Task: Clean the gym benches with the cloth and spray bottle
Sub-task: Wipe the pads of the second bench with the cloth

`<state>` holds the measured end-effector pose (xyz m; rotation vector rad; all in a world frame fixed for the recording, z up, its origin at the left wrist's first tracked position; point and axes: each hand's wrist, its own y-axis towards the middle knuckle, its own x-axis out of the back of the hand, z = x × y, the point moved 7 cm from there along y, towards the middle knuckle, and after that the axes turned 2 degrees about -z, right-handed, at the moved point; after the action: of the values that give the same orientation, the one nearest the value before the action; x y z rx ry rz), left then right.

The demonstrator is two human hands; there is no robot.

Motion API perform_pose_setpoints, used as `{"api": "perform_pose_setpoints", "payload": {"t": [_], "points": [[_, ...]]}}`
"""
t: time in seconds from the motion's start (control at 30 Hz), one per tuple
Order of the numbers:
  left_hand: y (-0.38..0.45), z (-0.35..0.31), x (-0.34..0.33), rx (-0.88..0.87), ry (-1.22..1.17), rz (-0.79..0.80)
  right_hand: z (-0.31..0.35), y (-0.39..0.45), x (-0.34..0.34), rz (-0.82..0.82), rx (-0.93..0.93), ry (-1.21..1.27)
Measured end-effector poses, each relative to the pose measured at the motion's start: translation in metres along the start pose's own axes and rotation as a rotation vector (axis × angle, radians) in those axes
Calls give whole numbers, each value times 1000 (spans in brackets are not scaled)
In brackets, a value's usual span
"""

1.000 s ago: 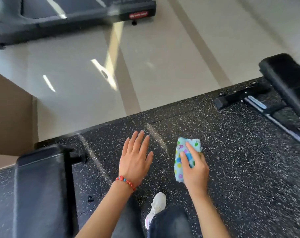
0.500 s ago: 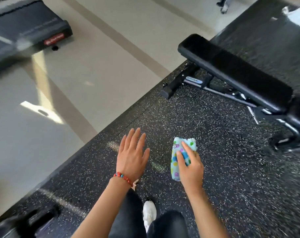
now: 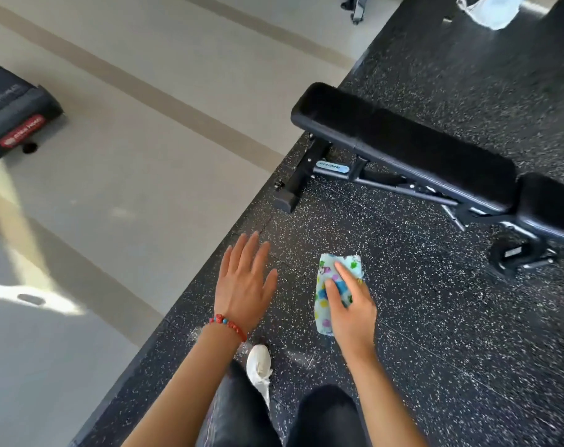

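A black padded gym bench (image 3: 403,146) stands on the speckled rubber mat, ahead and to the right of me. My right hand (image 3: 351,308) holds a folded light-blue cloth (image 3: 325,298) with coloured prints, in the air in front of my legs and well short of the bench. My left hand (image 3: 242,282) is flat and empty, fingers spread, with a red bead bracelet at the wrist. No spray bottle is in view.
The black speckled mat (image 3: 435,317) ends at a diagonal edge against pale smooth floor (image 3: 129,188) on the left. A treadmill end (image 3: 13,121) sits far left. A whitish object (image 3: 493,8) lies at the top right. My white shoe (image 3: 259,366) is below.
The view has swung right: the bench has come from the right edge toward the centre, the treadmill has slid left. Both hands keep the same pose, cloth still held.
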<state>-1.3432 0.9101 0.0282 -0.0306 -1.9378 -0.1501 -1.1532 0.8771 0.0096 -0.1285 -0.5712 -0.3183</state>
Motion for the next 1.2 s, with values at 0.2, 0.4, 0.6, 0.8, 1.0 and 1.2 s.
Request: {"api": "perform_pose_setpoints", "payload": {"t": [0.2,0.4,0.6,0.8,1.0,1.2], "points": [[73,7,-2,-24,0,19,11,58,-11,-38,-24,14],[149,-2,-35,-34,1,61,4,142,-16,-47,-17,4],[250,-22,-59,-14,-3,89,-1,251,-21,-31,-3,12],[351,-41,-63,13,-39,53,8,354,-24,30,28,15],[427,-27,-80,32,-34,56,7,439,-45,36,-14,34],[513,2,-129,31,-42,147,-10,520,-85,16,-82,-23]]}}
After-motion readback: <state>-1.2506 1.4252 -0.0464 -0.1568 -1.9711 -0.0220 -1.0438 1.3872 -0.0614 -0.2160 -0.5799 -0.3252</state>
